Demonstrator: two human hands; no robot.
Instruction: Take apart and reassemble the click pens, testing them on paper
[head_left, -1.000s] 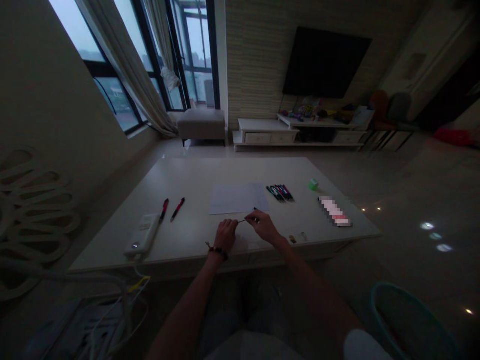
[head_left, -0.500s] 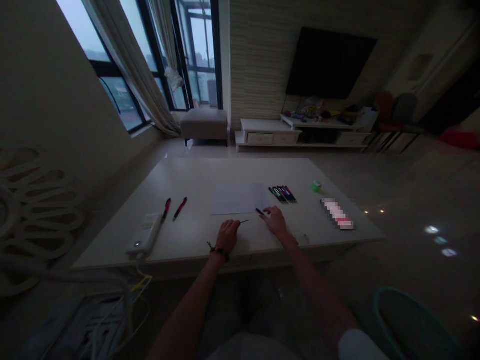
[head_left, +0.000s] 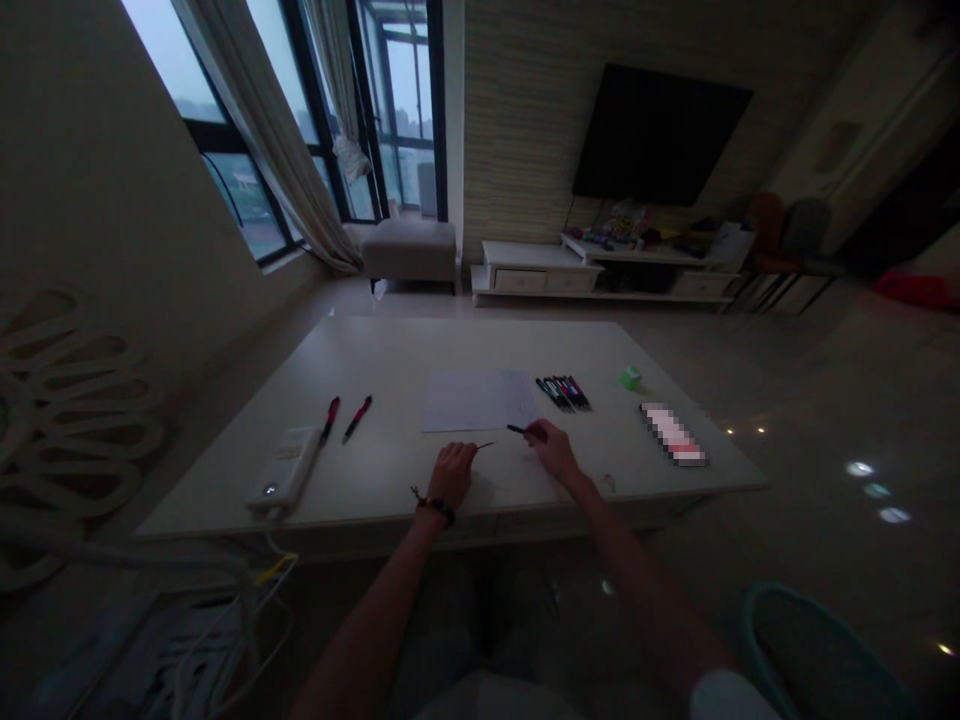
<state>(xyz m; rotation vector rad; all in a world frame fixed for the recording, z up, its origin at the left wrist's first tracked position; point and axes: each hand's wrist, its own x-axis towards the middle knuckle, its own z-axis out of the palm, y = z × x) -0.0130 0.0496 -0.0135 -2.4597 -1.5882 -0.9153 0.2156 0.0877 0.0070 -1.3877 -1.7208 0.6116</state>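
Note:
My left hand (head_left: 452,476) rests on the white table (head_left: 375,480) and pinches a thin pen refill (head_left: 486,445), whose tip points right. My right hand (head_left: 555,450) holds a short black pen part (head_left: 519,430) that sticks out to the left. The two hands are apart, just below the sheet of white paper (head_left: 480,400). Several pens (head_left: 562,393) lie side by side to the paper's right. Two red-and-black pens (head_left: 343,420) lie to its left.
A white power bank (head_left: 285,468) with a cable lies at the table's left edge. A green cube (head_left: 631,377), a pixelated object (head_left: 673,434) and a small clear item (head_left: 609,482) lie to the right. A teal basket (head_left: 817,660) sits on the floor at lower right.
My hands have drawn apart since the earliest frame, when they met over the thin refill. My right hand has moved right with the black pen part. The view has shifted slightly.

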